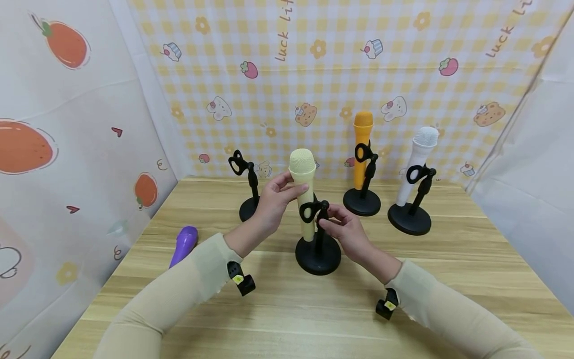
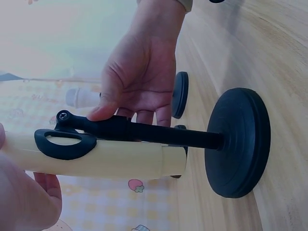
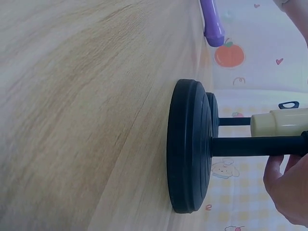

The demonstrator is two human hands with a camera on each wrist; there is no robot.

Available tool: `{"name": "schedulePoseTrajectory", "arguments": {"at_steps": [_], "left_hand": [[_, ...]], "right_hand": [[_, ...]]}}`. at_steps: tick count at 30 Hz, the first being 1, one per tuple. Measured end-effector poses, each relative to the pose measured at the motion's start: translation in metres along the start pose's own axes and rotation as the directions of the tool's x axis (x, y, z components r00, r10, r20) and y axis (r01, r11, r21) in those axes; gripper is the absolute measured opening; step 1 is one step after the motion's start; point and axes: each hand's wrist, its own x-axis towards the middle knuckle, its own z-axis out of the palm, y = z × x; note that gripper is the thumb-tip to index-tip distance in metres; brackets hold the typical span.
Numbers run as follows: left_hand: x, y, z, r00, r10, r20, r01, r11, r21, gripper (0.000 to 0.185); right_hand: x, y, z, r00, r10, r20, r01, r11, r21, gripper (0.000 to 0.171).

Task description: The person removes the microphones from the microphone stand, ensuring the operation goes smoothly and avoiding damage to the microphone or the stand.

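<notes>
The cream mic (image 1: 304, 192) sits upright in the clip of the front stand (image 1: 318, 252), mid-bench (image 1: 287, 319). Your left hand (image 1: 273, 202) has its fingers wrapped around the mic just under the head. Your right hand (image 1: 345, 229) pinches the stand's post by the clip. Orange mic (image 1: 362, 147) and white mic (image 1: 417, 162) are stood behind, with a purple mic (image 1: 184, 244) lying off to the left.

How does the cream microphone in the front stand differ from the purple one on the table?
The cream microphone stands upright in a stand's clip; the purple microphone lies flat on the table. The left hand grips the cream one near its head; no hand touches the purple one. The cream one sits centre front, the purple one far left. Both look like the same kind of handheld microphone.
</notes>
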Motion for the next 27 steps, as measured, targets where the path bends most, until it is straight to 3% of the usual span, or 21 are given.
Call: {"name": "schedulePoseTrajectory", "arguments": {"at_steps": [27], "left_hand": [[0.0015, 0.0078, -0.0011, 0.999, 0.025, -0.023, -0.027, 0.998, -0.06, 0.034]], "right_hand": [[-0.0016, -0.0007, -0.0009, 1.0, 0.001, 0.008, -0.001, 1.0, -0.009, 0.02]]}}
